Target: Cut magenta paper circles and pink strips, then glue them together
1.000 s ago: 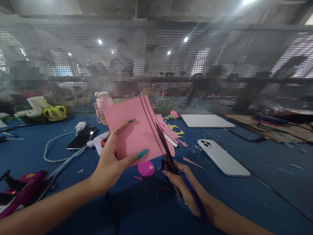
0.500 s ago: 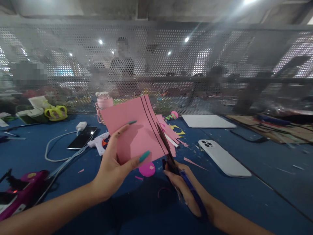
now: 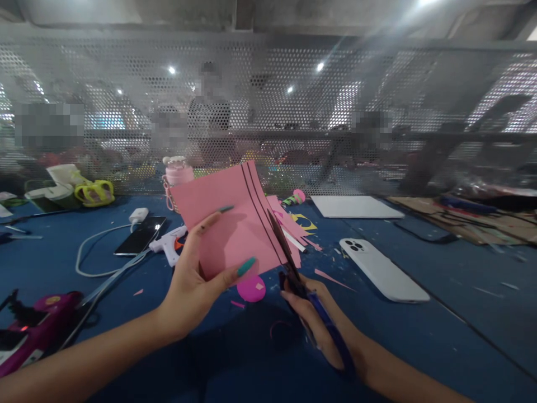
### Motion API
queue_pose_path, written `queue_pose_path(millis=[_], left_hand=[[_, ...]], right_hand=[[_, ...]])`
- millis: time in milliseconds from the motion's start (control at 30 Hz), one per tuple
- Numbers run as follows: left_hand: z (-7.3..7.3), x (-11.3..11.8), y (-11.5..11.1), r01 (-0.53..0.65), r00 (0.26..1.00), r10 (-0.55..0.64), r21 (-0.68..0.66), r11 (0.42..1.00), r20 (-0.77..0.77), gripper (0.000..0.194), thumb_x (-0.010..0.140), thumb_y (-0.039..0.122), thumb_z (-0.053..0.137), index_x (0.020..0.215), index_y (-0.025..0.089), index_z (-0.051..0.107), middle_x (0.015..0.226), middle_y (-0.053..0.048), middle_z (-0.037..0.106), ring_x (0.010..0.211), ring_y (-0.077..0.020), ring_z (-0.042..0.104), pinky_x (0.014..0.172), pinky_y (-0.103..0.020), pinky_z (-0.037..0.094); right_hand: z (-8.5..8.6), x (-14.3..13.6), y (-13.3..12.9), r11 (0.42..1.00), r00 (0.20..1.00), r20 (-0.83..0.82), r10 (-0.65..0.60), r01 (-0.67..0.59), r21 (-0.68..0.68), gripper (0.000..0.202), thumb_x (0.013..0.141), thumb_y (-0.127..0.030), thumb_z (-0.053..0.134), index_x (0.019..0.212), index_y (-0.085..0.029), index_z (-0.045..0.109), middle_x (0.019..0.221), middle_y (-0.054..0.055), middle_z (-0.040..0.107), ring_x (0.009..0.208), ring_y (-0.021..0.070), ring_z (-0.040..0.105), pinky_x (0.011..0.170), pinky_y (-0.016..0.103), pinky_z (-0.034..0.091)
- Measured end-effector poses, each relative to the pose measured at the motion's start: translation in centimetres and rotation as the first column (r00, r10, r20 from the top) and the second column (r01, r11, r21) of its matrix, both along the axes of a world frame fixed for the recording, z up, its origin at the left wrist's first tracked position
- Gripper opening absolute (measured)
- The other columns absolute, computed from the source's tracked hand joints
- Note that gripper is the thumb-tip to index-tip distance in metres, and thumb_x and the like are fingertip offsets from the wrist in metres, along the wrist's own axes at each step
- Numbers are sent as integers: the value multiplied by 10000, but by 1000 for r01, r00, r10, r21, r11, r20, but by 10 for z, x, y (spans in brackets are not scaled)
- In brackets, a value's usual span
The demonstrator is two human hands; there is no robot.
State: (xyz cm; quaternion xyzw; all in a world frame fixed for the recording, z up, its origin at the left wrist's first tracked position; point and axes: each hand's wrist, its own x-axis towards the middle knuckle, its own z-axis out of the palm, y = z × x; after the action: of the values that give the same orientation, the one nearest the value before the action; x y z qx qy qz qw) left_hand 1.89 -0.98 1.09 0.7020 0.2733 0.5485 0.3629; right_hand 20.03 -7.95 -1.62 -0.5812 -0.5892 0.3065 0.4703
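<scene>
My left hand (image 3: pixel 201 280) grips a sheet of pink paper (image 3: pixel 226 235), raised above the table, with the thumb and a fingertip on its near face. Two dark lines run down the sheet close to its right edge. My right hand (image 3: pixel 316 313) is closed around blue-handled scissors (image 3: pixel 329 327). Their dark blades lie along the lower right edge of the paper, near the lines. Some of the right fingers are hidden by the handles. Under the sheet, a magenta disc (image 3: pixel 251 289) rests on the blue table, and pink paper scraps (image 3: pixel 289 221) lie behind it.
On the left are a white glue gun (image 3: pixel 168 246), a black phone (image 3: pixel 140 236), a cable with a white charger (image 3: pixel 138 216) and a purple tool (image 3: pixel 46 319). A white phone (image 3: pixel 384 270) and a white sheet (image 3: pixel 356 207) lie right. Behind stands a pink bottle (image 3: pixel 178 172).
The paper, hands and scissors hold nearly the same pose. The whole view has shifted by only a few pixels.
</scene>
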Motion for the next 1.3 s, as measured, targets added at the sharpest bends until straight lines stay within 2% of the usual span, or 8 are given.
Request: queue_pose_path(millis=[167,300,467,600,733,900,1133,1300], left_hand=[[1,0,1,31,1000,-31,-3,1000,3,607,716,219,725,1253,297,454,1439,-36,397,1322,-291,364,1018,-462,452],[2,0,2,35,999,-34,24,999,-21,618,719,218,723,1268,294,449,1433,-49,410,1329,-297,352,1040,-478,419],[1,0,2,41,998,-38,45,998,-50,640,722,215,721,1290,283,435,1423,-59,425,1334,-294,343,1054,-473,405],[2,0,0,65,998,-65,12,998,-17,627,723,191,718,1278,295,445,1422,-44,431,1336,-284,344,987,-422,492],[3,2,-3,144,986,-137,-70,987,91,471,780,162,652,1211,292,512,1361,-36,514,1255,-257,471,872,-352,578],[3,4,-2,169,979,-149,-150,974,136,315,780,168,652,1085,231,604,1233,-42,624,1116,-235,597,859,-344,582],[3,3,-1,171,977,-147,-155,973,152,379,765,148,667,1129,225,593,1287,-47,580,1186,-245,538,913,-334,540],[3,1,-2,235,961,-205,-158,959,186,370,792,108,628,1137,237,589,1311,-30,554,1223,-220,503,924,-282,525]], right_hand=[[-1,-1,0,1000,1000,-30,-6,6,-2,310,784,-510,471,735,-221,574,630,17,544,499,162,468,429,267,439],[1,-1,1,999,1000,-21,-16,17,45,277,764,-480,494,674,-223,548,621,17,536,575,179,493,531,288,461],[2,-2,2,1000,997,-81,9,-9,1,273,744,-483,513,663,-222,500,598,-11,480,548,152,436,509,267,415],[-7,0,3,1000,992,-125,19,-22,-20,272,749,-483,512,700,-215,509,618,-20,461,532,136,411,469,246,378],[-13,3,6,999,991,-125,36,-37,-5,243,764,-448,519,726,-207,525,619,-27,456,532,128,411,484,241,386],[-9,2,6,995,986,-157,53,-65,-70,255,754,-466,519,733,-213,500,589,-42,410,458,110,359,381,223,330],[-8,0,5,1000,992,-122,13,-15,-9,246,739,-456,513,707,-212,517,609,-26,444,509,124,403,432,228,385],[-6,1,5,999,991,-128,28,-33,-35,273,731,-490,502,689,-221,502,575,-26,439,449,120,375,357,225,353]])
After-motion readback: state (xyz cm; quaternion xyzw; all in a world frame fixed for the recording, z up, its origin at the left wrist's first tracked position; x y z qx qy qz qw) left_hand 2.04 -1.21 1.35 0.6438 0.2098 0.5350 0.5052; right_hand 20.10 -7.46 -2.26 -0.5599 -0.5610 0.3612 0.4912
